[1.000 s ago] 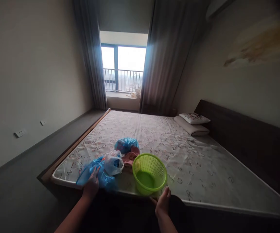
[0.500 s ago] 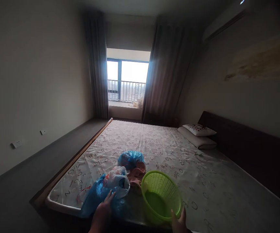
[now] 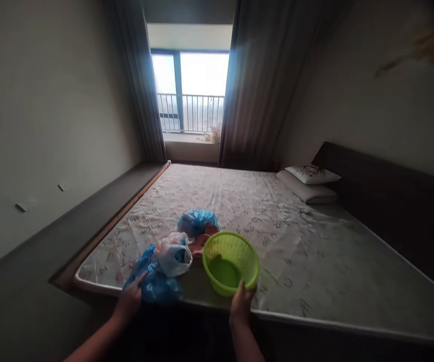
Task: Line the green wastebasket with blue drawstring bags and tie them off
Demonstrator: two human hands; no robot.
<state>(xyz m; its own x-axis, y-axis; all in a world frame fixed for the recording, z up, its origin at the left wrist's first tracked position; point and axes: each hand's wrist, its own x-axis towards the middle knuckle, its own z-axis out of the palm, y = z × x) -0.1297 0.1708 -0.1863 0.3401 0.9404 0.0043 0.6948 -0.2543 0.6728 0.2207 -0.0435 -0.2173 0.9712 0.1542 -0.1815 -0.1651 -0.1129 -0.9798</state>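
My right hand (image 3: 242, 302) is closed on the near rim of a green plastic basket (image 3: 230, 285), with the thumb over the edge. The basket rests on the bed near its front edge, its open top tilted toward me, and nothing shows inside. My left hand (image 3: 131, 295) lies against the left side of a crumpled blue plastic bag (image 3: 158, 286), fingers stretched out. Beside that bag sits a white plastic bag (image 3: 174, 259). Behind are a second blue plastic bag (image 3: 198, 221) and a pink cloth (image 3: 199, 245), partly hidden by the basket.
The mattress (image 3: 300, 271) has a letter print and a wooden bed frame (image 3: 126, 206) along its left side. Two pillows (image 3: 311, 183) are stacked by the dark headboard (image 3: 383, 186). Farther off are a window (image 3: 202, 75) and grey curtains (image 3: 258, 95).
The view has tilted down. My left hand has slid left along the blue bag, away from the white one. With my right hand on its rim, the basket has shifted left, closer to the bags.
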